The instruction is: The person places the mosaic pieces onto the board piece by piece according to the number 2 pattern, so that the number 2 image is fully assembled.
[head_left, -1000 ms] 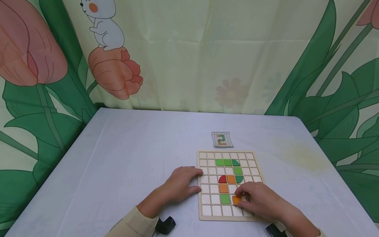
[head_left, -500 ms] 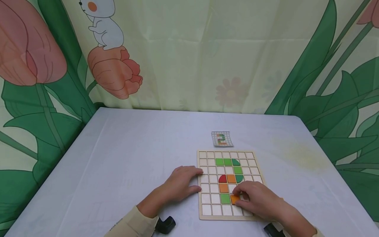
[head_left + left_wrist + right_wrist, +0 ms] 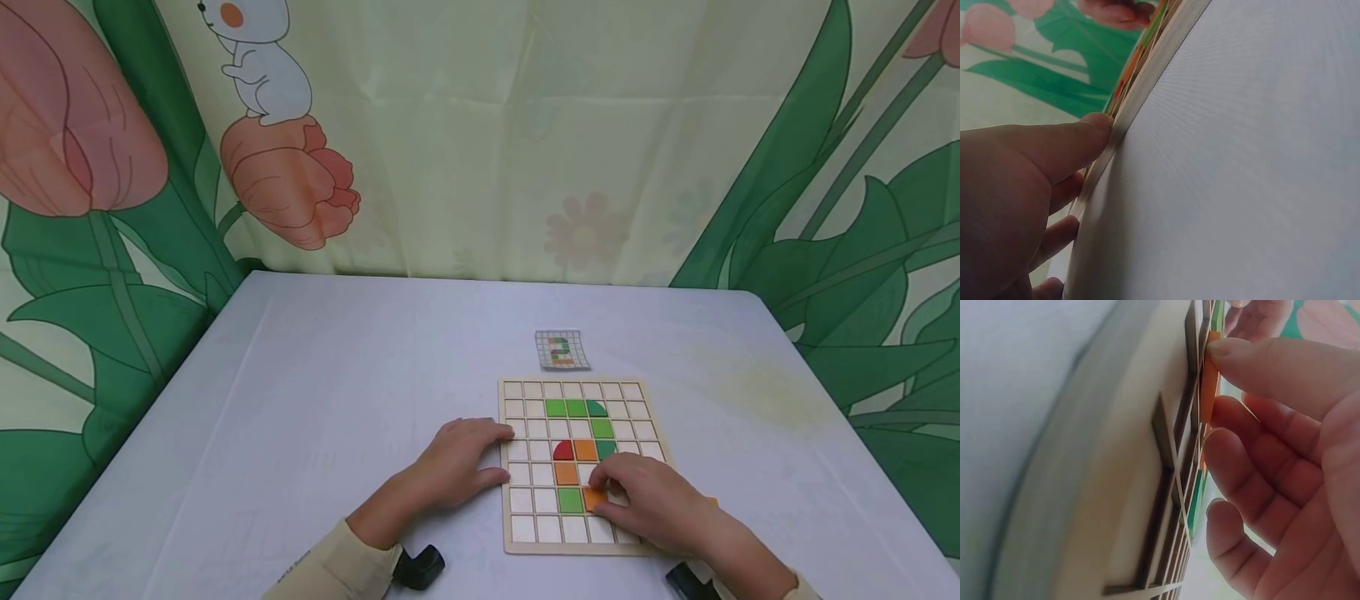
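Note:
A square wooden grid board (image 3: pixel 540 549) lies on the table with coloured tiles set in its cells. My right hand (image 3: pixel 660 504) pinches an orange square tile (image 3: pixel 593 499) between thumb and fingers, beside a green tile (image 3: pixel 571 500) near the board's lower rows. In the right wrist view the orange tile (image 3: pixel 1209 381) sits tilted or raised at a cell, the thumb on one end. My left hand (image 3: pixel 457 467) rests against the board's left edge, fingertips and thumb touching the rim. Above are a red rounded tile (image 3: pixel 563 451), more orange and green tiles, and dark green rounded ones.
A small printed card (image 3: pixel 562 350) with a coloured grid pattern lies behind the board. Beyond my right wrist a bit of an orange piece (image 3: pixel 713 502) shows, mostly hidden. A patterned curtain (image 3: pixel 465 167) hangs behind the white-covered table (image 3: pixel 300 375).
My right hand has shifted slightly left with the orange tile, bringing it up against the green tile's cell. An orange piece has come into sight behind the right wrist. The left hand stays put.

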The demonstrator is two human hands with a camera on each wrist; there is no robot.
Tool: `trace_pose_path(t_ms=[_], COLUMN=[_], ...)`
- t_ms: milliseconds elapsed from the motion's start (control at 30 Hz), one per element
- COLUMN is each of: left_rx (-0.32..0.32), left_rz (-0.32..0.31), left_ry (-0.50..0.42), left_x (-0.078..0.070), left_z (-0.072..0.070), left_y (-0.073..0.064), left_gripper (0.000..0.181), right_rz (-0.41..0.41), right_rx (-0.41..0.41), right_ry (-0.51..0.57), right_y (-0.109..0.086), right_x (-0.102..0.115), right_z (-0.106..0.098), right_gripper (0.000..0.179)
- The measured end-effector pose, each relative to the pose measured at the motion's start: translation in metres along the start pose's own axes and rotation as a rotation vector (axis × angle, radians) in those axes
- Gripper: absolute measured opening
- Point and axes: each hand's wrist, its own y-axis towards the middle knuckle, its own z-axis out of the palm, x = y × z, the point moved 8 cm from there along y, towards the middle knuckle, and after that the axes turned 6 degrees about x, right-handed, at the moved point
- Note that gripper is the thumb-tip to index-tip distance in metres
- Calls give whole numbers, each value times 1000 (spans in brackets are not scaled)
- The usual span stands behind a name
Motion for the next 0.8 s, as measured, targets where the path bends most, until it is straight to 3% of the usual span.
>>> trace_pose_path(t_ms=[500,800], left_rx=[-6,-9], left_rz=[-23,-63], left_ry=[14,31], left_x=[2,3], left_z=[2,4], left_y=[2,4], left_gripper=[50,51], right_rz=[62,47], right_rx=[15,-6], right_ry=[5,1], right_y=[4,5], right_x=[-2,-2], right_z=[0,-1], right_gripper=[14,14])
